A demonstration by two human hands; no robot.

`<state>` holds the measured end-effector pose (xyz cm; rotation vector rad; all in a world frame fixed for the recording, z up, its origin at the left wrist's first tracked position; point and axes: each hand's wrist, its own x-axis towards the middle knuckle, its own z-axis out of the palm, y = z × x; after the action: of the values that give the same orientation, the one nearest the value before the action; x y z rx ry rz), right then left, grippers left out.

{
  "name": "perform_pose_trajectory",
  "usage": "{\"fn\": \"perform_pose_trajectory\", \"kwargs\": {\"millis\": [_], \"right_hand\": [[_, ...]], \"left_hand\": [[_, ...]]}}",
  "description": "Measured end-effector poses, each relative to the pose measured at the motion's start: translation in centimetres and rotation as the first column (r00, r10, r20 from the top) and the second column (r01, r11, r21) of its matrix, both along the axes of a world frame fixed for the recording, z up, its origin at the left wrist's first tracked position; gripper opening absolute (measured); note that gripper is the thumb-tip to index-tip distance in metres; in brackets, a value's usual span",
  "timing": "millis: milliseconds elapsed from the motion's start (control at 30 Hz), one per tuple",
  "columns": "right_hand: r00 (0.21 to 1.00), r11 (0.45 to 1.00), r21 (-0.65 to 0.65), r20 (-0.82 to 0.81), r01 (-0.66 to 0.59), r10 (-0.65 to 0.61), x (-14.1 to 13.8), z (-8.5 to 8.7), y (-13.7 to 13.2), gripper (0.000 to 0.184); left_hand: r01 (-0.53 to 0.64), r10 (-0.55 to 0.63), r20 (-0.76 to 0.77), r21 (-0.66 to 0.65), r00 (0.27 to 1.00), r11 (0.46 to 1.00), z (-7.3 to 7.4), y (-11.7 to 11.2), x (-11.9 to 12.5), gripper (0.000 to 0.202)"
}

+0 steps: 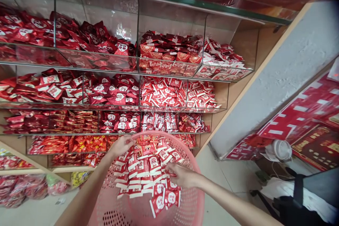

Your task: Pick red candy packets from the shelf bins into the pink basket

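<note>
A pink plastic basket (pixel 194 162) with a perforated wall stands in front of me, its inside facing up toward me. Inside lie many small red-and-white sweet packets (pixel 143 166), bunched in the upper and middle part. My left hand (pixel 122 145) is at the basket's far left rim, fingers bent over it and close to the packets. My right hand (pixel 184 176) reaches into the basket from the right. Its fingers are curled together on a red packet at the right of the pile; the fingertips are partly hidden among the packets.
Beyond the basket rises a tiered shelf (pixel 164 74) with clear dividers, its compartments holding red wrapped packets. Filled plastic bags (pixel 31 189) lie under it at left. A grey wall (pixel 254 74) stands at right, with red printed boxes (pixel 317 144) and a black strap (pixel 298 197) nearby.
</note>
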<state>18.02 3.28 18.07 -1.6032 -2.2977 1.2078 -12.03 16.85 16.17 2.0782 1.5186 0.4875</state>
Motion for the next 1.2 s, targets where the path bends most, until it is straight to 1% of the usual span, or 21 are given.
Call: {"fn": "perform_pose_trajectory", "kwargs": {"millis": [100,167,267,333,433,533,600,633,667,733,767,800,867,900,967,1000,1067,1100,1133,1200], "right_hand": [[0.973,0.998,-0.005,0.22,-0.065,0.065,0.1,-0.5,-0.7,0.042],[0.948,0.995,-0.021,0.303,-0.093,0.095,-0.2,-0.4,-1.1,0.047],[0.908,0.995,-0.011,0.409,-0.101,0.097,-0.6,-0.4,-1.4,0.054],[0.88,0.994,0.002,0.466,-0.108,0.094,-0.8,-0.7,-1.4,0.058],[0.854,0.99,0.0,0.507,-0.138,0.119,-0.8,-1.4,-1.4,0.062],[0.835,0.987,-0.012,0.531,-0.163,0.144,-0.9,-1.6,-1.2,0.058],[0.826,0.984,-0.014,0.541,-0.177,0.156,-0.8,-0.7,-0.8,0.054],[0.834,0.984,-0.001,0.531,-0.177,0.15,-0.7,0.2,-0.5,0.05],[0.854,0.985,0.033,0.504,-0.17,0.13,-0.6,1.3,0.0,0.044],[0.92,0.978,0.171,0.39,-0.12,0.045,-0.4,4.2,1.4,0.029],[0.952,0.96,0.269,0.305,-0.073,-0.013,-0.3,5.8,2.2,0.024],[0.974,0.929,0.37,0.216,-0.016,-0.069,-0.3,7.5,3.1,0.021],[0.986,0.821,0.56,0.05,0.105,-0.16,-0.6,10.5,5.1,0.02],[0.981,0.755,0.637,-0.008,0.153,-0.193,-1.0,11.8,6.1,0.02],[0.969,0.629,0.75,-0.065,0.204,-0.237,-2.0,13.6,8.0,0.019],[0.964,0.575,0.791,-0.071,0.21,-0.256,-2.6,14.1,8.9,0.019],[0.956,0.498,0.844,-0.058,0.201,-0.287,-3.7,14.5,10.6,0.023],[0.953,0.473,0.859,-0.052,0.196,-0.3,-4.1,14.5,11.4,0.026],[0.95,0.459,0.866,-0.05,0.195,-0.31,-4.5,14.3,12.1,0.027],[0.946,0.454,0.865,-0.068,0.215,-0.318,-4.8,13.9,13.2,0.025]], "left_hand": [[0.012,-0.012,-0.003,0.022,1.0,1.0,0.0,0.0,0.0,0.036],[0.014,-0.014,-0.002,0.031,1.0,0.999,0.1,-0.1,0.1,0.037],[0.003,-0.003,0.0,0.03,1.0,1.0,0.2,-0.2,0.2,0.036],[0.004,-0.003,-0.006,0.033,1.0,0.999,0.3,-0.2,0.2,0.035],[0.009,-0.009,-0.005,0.031,1.0,0.999,0.3,-0.2,0.2,0.035],[0.016,-0.016,0.014,0.039,1.0,0.999,0.3,-0.2,0.2,0.035],[0.019,-0.02,0.02,0.046,1.0,0.999,0.3,-0.2,0.2,0.036],[0.02,-0.021,0.02,0.043,1.0,0.999,0.3,-0.3,0.2,0.036],[0.019,-0.019,0.02,0.037,1.0,0.999,0.4,-0.3,0.1,0.036],[0.01,-0.011,0.024,0.024,1.0,1.0,0.4,-0.3,0.1,0.037],[0.005,-0.006,0.027,0.019,1.0,1.0,0.3,-0.3,0.1,0.037],[0.001,-0.002,0.03,0.017,1.0,1.0,0.3,-0.3,0.0,0.037],[-0.002,0.001,0.038,0.019,0.999,1.0,0.1,-0.2,0.0,0.036],[-0.002,0.001,0.043,0.019,0.999,1.0,0.0,-0.2,-0.1,0.036],[0.001,-0.002,0.052,0.016,0.999,1.0,0.0,-0.2,-0.1,0.036],[0.002,-0.003,0.056,0.013,0.998,1.0,0.0,-0.2,-0.1,0.036],[0.003,-0.003,0.057,0.006,0.998,1.0,0.1,-0.3,-0.1,0.035],[0.004,-0.005,0.055,0.004,0.998,1.0,0.2,-0.3,-0.1,0.035],[0.005,-0.005,0.052,0.003,0.999,1.0,0.3,-0.4,-0.1,0.035],[0.005,-0.005,0.047,0.004,0.999,1.0,0.4,-0.4,-0.1,0.034]]}}
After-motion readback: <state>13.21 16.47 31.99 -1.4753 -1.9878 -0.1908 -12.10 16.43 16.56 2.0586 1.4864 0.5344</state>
